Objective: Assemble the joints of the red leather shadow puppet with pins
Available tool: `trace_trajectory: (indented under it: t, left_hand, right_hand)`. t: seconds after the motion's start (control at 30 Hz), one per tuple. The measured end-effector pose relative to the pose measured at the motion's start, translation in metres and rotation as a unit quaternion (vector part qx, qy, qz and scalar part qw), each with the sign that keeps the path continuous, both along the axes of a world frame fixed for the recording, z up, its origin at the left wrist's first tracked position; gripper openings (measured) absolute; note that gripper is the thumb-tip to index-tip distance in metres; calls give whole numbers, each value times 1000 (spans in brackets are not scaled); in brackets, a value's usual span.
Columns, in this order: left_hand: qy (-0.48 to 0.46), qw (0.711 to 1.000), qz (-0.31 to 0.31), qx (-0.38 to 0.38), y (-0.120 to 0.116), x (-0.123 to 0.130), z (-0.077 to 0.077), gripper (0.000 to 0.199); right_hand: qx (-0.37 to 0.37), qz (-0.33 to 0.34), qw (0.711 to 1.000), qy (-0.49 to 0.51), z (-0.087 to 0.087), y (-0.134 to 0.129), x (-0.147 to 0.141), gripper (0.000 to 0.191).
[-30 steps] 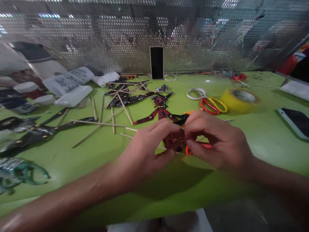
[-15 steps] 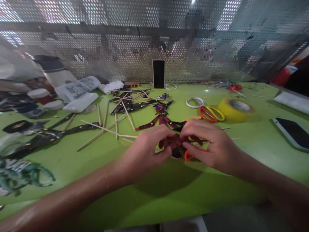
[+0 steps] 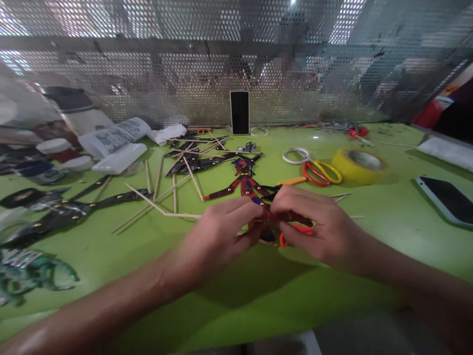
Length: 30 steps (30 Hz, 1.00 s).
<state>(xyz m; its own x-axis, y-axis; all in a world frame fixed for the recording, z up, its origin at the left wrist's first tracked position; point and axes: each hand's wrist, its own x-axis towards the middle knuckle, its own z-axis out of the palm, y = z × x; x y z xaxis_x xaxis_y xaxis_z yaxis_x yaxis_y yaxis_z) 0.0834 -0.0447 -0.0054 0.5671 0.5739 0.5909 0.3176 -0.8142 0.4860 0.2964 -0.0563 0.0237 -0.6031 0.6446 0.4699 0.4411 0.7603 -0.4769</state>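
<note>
Glossy lime-green tabletop (image 3: 388,217) across most of the frame, with soft reflections. At lower left, a tangle of shiny green cutouts (image 3: 37,268).

At center, left hand (image 3: 221,227) and right hand (image 3: 314,222) close together, thumb and fingertips of each pinched on the lower body of a flat jointed puppet figure (image 3: 247,185); exact contact hidden behind the knuckles. Figure in red and dark blue, lying head away, with small round gold fasteners at the joints; paper or plastic, cannot tell.

Compared with half a second ago, both hands slightly lower in the frame, more torso and a blue patch uncovered, and a slim orange handle (image 3: 293,181) now clear of the right knuckles. By judgement, handling centered below the waist, upper joints left alone.

Below the right hand, a smooth red-orange loop (image 3: 284,240). At left, a black jointed cutout (image 3: 55,212), then straight pale wooden sticks (image 3: 174,195), matte and crisscrossed. At right, a flat phone (image 3: 445,199), a fat yellow tape roll (image 3: 342,165) and looped red and yellow scissor handles (image 3: 325,172). Farther back, an upright phone (image 3: 240,113) before a perforated metal screen (image 3: 148,79).
</note>
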Motion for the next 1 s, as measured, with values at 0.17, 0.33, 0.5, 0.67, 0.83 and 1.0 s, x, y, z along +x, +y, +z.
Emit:
trace_trajectory:
  t: [0.17, 0.33, 0.5, 0.67, 0.83, 1.0]
  left_hand:
    - [2, 1000, -3, 10, -3, 0, 3, 10]
    - [-13, 1000, -14, -7, -3, 0, 6, 10]
    - [-19, 998, -24, -51, -4, 1, 10, 16]
    - [-28, 994, -15, -100, -7, 1, 14, 15]
    - [-24, 982, -14, -185, -8, 0, 20, 15]
    - [-41, 971, -15, -235, -7, 0, 22, 13]
  right_hand:
    - [12, 18, 1000, 15, -4, 2, 0, 8]
    - [18, 21, 999, 21, -3, 4, 2, 4]
    - [14, 36, 999, 17, 2, 1, 3, 4]
    - [-41, 10, 998, 49, 0, -3, 1, 5]
    - [-15, 10, 996, 86, -3, -6, -2, 12]
    - [3, 4, 997, 77, -1, -8, -5, 13]
